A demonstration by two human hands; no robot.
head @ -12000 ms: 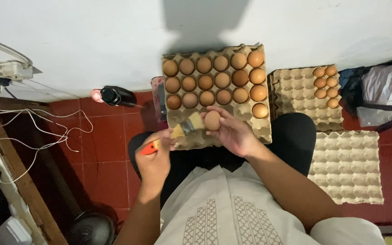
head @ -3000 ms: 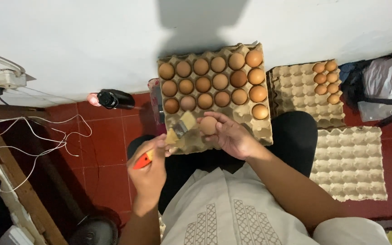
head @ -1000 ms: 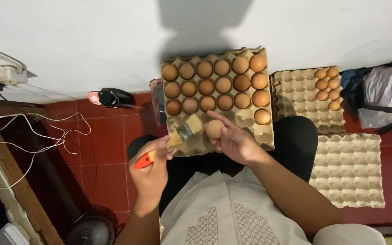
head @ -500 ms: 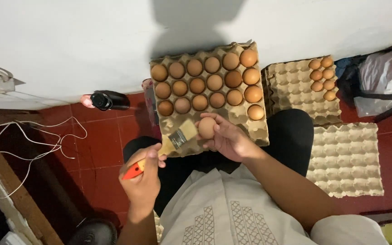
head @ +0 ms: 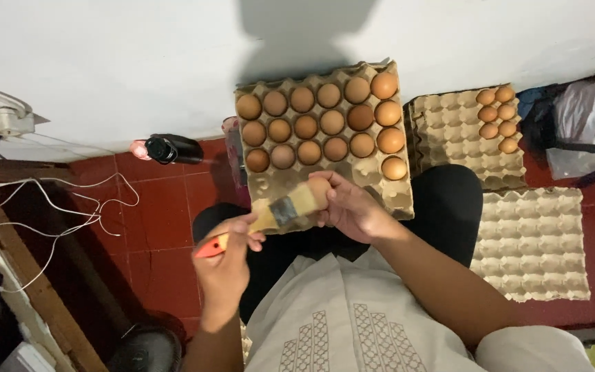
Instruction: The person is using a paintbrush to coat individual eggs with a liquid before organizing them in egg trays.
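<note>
My right hand [head: 352, 207] wraps the egg [head: 320, 187] so that only a sliver of shell shows past the fingers. The brush [head: 277, 212] bristles cover the spot where they meet it, so I can't tell whether they touch. Its orange handle end [head: 209, 248] disappears inside my left hand [head: 227, 265]. At the right edge the bags [head: 587, 124] are cut off. The dark object [head: 170, 148] by the wall is perhaps a bottle.

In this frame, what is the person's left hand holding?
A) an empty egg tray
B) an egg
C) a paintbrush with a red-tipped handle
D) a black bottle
C: the left hand grips the paintbrush, whose bristles meet the egg in the right hand.
</note>
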